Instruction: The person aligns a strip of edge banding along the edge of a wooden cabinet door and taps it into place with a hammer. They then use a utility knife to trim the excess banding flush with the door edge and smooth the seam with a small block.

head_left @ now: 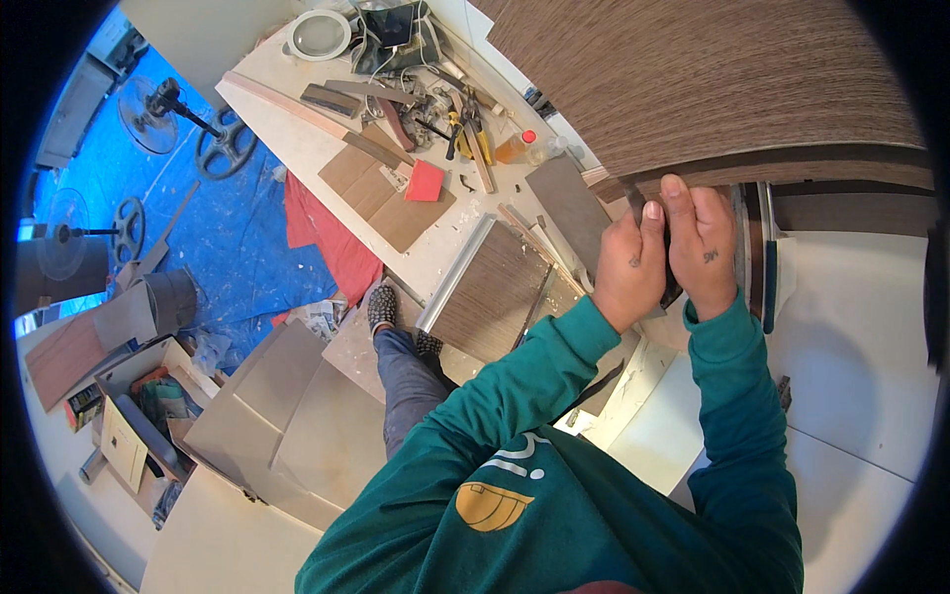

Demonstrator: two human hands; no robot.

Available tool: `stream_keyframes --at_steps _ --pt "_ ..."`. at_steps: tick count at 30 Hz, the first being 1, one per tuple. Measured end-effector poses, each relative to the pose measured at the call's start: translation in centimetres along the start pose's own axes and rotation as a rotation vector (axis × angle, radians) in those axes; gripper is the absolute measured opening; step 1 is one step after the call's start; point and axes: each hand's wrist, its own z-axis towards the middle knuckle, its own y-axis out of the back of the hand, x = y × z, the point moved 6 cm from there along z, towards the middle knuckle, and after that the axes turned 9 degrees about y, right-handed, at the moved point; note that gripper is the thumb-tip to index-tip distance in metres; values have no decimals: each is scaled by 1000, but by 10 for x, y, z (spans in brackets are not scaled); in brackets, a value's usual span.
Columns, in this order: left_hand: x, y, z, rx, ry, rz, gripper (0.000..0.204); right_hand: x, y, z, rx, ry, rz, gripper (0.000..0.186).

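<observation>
Both hands are close together at the lower edge of a large brown wood-grain panel. My left hand is closed, with its thumb up. Beside it, my right hand is closed too, its thumb tip against the panel's edge. A narrow dark blade-like piece shows just above the left fingers, and something dark shows between the two hands. What the fingers grip is mostly hidden, so its kind cannot be made out. Just right of the right hand stands a metal drawer runner.
A cluttered worktop at upper left holds yellow-handled pliers, a red square, a red-capped bottle and a tablet. A wood-grain drawer piece lies nearer. Fans, a blue floor sheet and cardboard are left.
</observation>
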Motion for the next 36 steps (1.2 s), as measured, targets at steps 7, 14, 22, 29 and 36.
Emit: stream_keyframes --at_steps 7,14,22,29,36 --pt "2 2 5 79 31 -12 42 0 0 0 3 10 30 35" --pt "2 3 5 95 27 3 39 2 -2 2 -61 77 44 37" --pt "7 5 -3 57 -33 25 27 -1 -1 2 -9 20 28 39" --pt "0 7 -14 -52 -92 26 27 -2 -2 0 -17 16 20 39" --pt "-3 8 -11 -70 -102 49 26 2 -2 3 -17 24 3 38"
